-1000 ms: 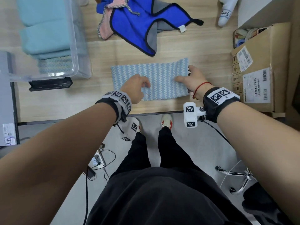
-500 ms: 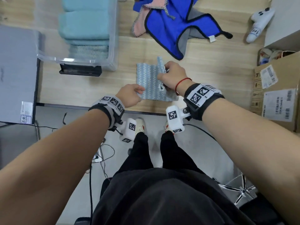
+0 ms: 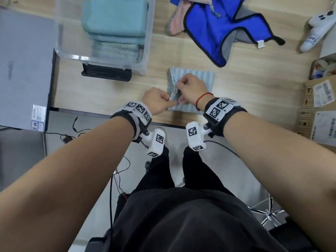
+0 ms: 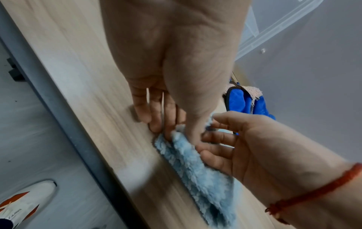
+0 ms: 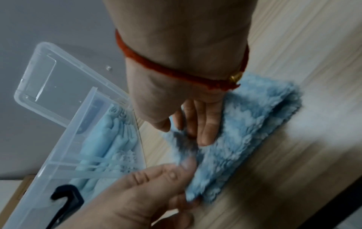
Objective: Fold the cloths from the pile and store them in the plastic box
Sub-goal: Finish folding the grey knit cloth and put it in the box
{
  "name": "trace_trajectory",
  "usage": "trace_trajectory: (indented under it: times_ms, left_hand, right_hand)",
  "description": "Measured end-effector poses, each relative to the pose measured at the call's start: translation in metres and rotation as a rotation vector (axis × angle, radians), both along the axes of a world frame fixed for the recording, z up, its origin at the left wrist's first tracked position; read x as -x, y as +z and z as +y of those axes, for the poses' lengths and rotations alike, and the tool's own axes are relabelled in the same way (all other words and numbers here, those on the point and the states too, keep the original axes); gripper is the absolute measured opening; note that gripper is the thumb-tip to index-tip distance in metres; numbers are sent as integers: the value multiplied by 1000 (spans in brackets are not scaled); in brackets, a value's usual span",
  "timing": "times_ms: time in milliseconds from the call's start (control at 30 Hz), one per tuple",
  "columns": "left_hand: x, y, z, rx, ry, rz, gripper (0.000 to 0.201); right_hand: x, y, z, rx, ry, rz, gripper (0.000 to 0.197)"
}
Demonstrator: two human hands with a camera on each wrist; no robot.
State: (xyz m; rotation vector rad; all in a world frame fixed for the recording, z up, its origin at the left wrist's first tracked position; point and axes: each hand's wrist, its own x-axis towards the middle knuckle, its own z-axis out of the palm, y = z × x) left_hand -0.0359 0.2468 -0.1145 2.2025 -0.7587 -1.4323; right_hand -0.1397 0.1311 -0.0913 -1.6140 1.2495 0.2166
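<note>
Both hands worked at the left edge of the folded light-blue cloth (image 3: pixel 195 77), which lay on the wooden table (image 3: pixel 109 93) near its front edge. The left hand (image 3: pixel 156 100) pinched the cloth's near-left corner between thumb and curled fingers; the left wrist view showed the thumb on top of the pile fabric and the fingers (image 4: pixel 154 117) reaching down to the table beside it. The right hand (image 3: pixel 190 90) rested on top of the cloth with fingers bent, its fingertips at the same left edge; the right wrist view showed those fingers (image 5: pixel 207 128) laid nearly flat on the fabric, and whether they gripped a layer could not be told. The two hands were just beside each other, touching or nearly so.

The clear plastic box (image 3: pixel 145 51) stood to the left and farther back, well apart from the cloth, holding folded teal and light-blue cloths (image 3: pixel 114 20). The pile (image 3: pixel 214 24), a royal-blue cloth over pink and grey ones, lay behind the folded cloth.

A closed grey laptop (image 3: pixel 23 66) at far left bore a white sticker and a faint lid logo, neither legible. Cardboard boxes (image 3: pixel 320 113) at far right carried barcode shipping labels, too small to read. A white controller (image 3: pixel 316 28) showed handwritten marks, unreadable.
</note>
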Motion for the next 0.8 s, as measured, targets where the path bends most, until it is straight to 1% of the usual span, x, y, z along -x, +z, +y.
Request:
trace_trajectory:
  times_ms: [33, 67, 100, 167, 233, 267, 300, 400, 500, 567, 633, 733, 800]
  left_hand:
    - [1, 0, -1, -22, -1, -41, 48]
    - [1, -2, -2, -40, 2, -72, 43]
    - [1, -2, -3, -58, 1, -87, 39]
    - [3, -2, -6, -79, 0, -107, 31]
    - [2, -4, -8, -100, 2, -115, 27]
    - [2, -5, -9, -111, -2, -121, 26]
    - [2, -4, -10, -119, -14, -133, 25]
    - [5, -4, -13, -128, -49, -194, 25]
    - [7, -4, -12, -124, -58, -243, 24]
    - [7, -5, -12, -122, -68, -255, 24]
    - [11, -4, -12, -118, -87, -267, 29]
    - [14, 0, -12, -116, -107, -293, 26]
    - [16, 5, -11, -91, -112, -331, 27]
  right_hand:
    - [4, 1, -1, -28, -16, -26, 11]
    - [10, 2, -4, -17, 10, -45, 12]
    - [17, 4, -7, 27, 83, -56, 15]
    - [36, 4, -13, 164, 319, -47, 34]
    - [55, 1, -13, 336, 577, 31, 54]
    - [64, -2, -11, 424, 659, 82, 58]
    - [73, -5, -9, 501, 698, 126, 56]
    - [94, -17, -4, 660, 660, 168, 43]
    - [108, -25, 0, 730, 586, 128, 38]
    - [115, -26, 3, 713, 569, 96, 40]
    - [123, -24, 5, 698, 579, 90, 47]
    - [137, -20, 7, 696, 649, 118, 61]
    - [144, -17, 5, 715, 687, 104, 65]
